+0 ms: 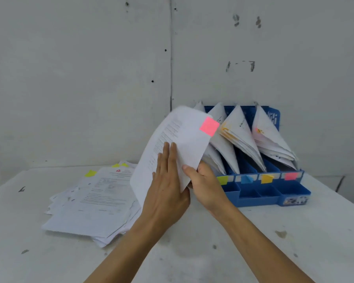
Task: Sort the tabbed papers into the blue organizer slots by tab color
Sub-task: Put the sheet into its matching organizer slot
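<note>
Both hands hold one white printed sheet (178,139) upright above the table; a pink tab (209,126) sticks to its top right corner. My left hand (166,186) lies flat against the sheet's face. My right hand (204,182) pinches its lower right edge. Behind and to the right stands the blue organizer (274,198), whose slots hold leaning papers. Its front rail carries a green label (222,180), a blue label (246,179), a yellow label (266,178) and a pink label (291,176). A loose pile of papers (94,203) with yellow-green tabs lies at the left.
The white table (253,242) stands in a corner of grey walls, with the organizer against the right wall. Small open trays (249,193) run along the organizer's front. The table's surface has a few dark scuffs.
</note>
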